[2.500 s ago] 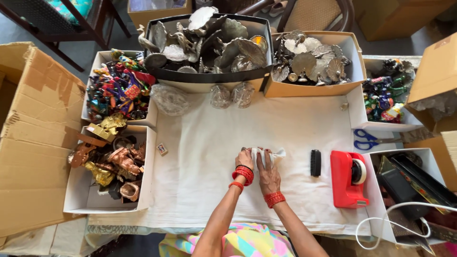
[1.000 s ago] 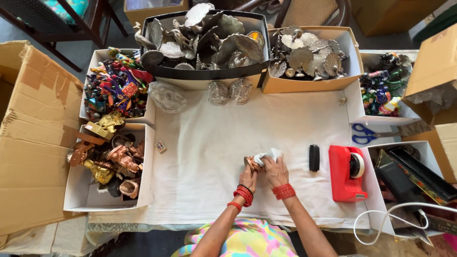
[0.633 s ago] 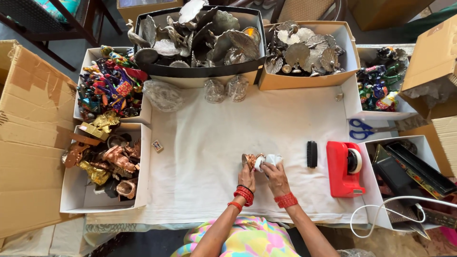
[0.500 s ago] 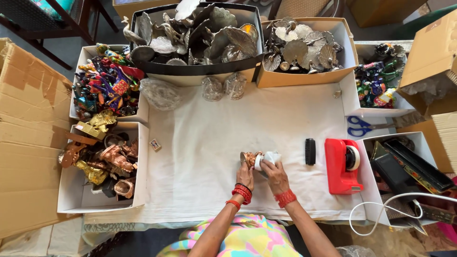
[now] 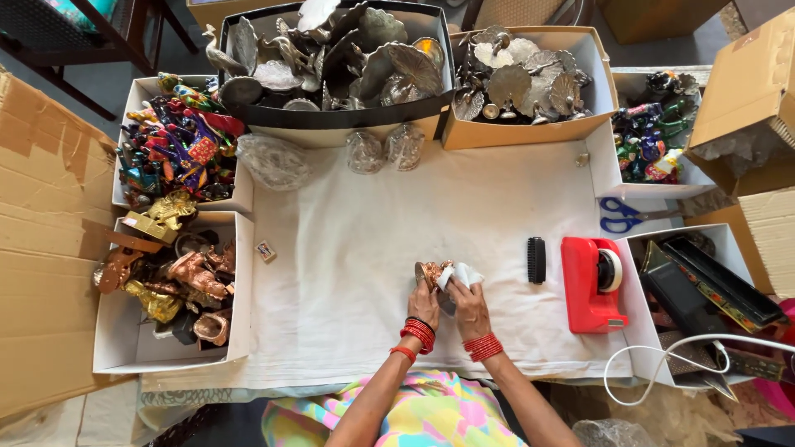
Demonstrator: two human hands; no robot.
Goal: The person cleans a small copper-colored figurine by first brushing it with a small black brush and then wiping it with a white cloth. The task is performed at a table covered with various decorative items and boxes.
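My left hand (image 5: 424,303) grips a small copper-coloured metal figurine (image 5: 431,272) just above the white cloth (image 5: 348,248) that covers the table. My right hand (image 5: 469,305) presses a crumpled white rag (image 5: 460,275) against the figurine's right side. Both wrists wear red bangles. The hands sit close together at the near middle of the cloth.
A black brush (image 5: 537,259), a red tape dispenser (image 5: 593,283) and blue scissors (image 5: 623,215) lie to the right. White boxes of brass figurines (image 5: 170,285) and coloured figures (image 5: 178,149) stand left. Trays of silver metalware (image 5: 331,58) line the far edge, with cardboard boxes at both sides.
The hands stay together on the figurine and rag, shifting a little on the cloth. The rag has moved over the figurine's right side. The camera view has drifted slightly.
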